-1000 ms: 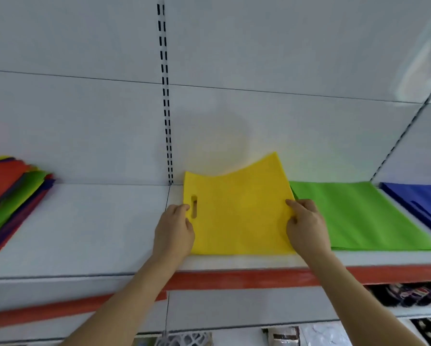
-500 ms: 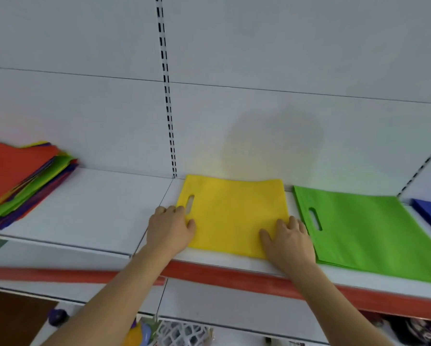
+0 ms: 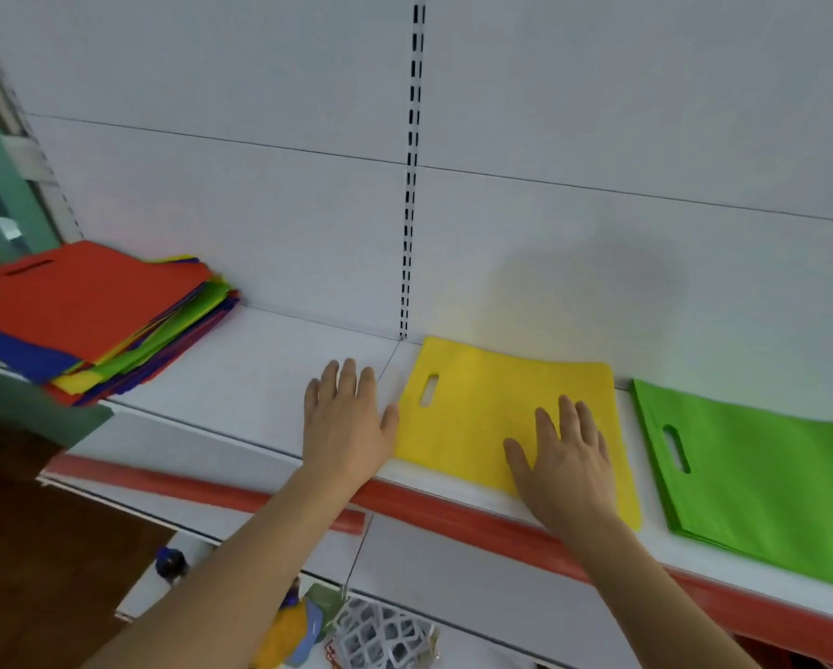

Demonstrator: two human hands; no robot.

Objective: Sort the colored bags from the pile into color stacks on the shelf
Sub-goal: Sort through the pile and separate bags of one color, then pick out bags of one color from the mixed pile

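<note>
The yellow bag (image 3: 511, 417) lies flat on the shelf (image 3: 260, 379) under the right hand (image 3: 566, 468), fingers straight and spread. The left hand (image 3: 347, 420), also flat and spread, is nearer the mixed pile (image 3: 96, 321), which lies to its left.

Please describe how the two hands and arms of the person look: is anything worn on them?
Both forearms are bare up to the picture's edge; no sleeve shows. The left hand and the right hand wear no glove. No ring, watch or bracelet is visible on either.
</note>
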